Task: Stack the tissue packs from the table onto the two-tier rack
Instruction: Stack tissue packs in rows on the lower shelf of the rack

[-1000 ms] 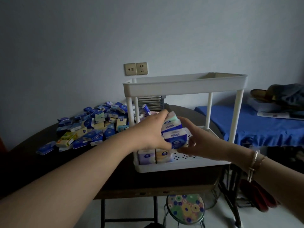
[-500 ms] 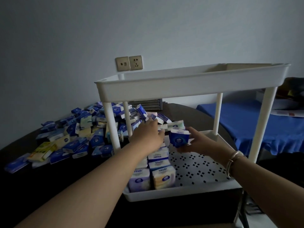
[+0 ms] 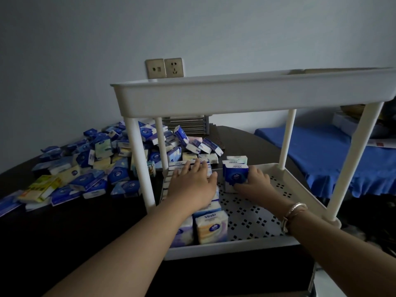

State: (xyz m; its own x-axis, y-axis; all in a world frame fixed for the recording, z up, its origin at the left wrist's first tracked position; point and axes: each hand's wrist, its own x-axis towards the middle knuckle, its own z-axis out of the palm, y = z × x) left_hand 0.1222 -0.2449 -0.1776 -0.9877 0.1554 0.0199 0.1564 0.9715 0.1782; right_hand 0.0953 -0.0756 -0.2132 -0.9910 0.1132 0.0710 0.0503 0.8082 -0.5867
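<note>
Lowered since half a second ago, the blue-and-white tissue pack [image 3: 235, 177] now stands on the perforated lower tier of the white plastic two-tier rack [image 3: 252, 94], centre of frame, gripped by the right hand [image 3: 254, 184] with fingers curled round its side. Left hand [image 3: 192, 185] lies flat, fingers straight, on the row of packs [image 3: 211, 227] at the tier's left. Loose packs [image 3: 94, 168] heap the dark table [image 3: 64, 232] at left.

the left hand [image 3: 192, 183] hides most of the packed row [image 3: 209, 225]; the rack [image 3: 246, 93] is cut off at right.
</note>
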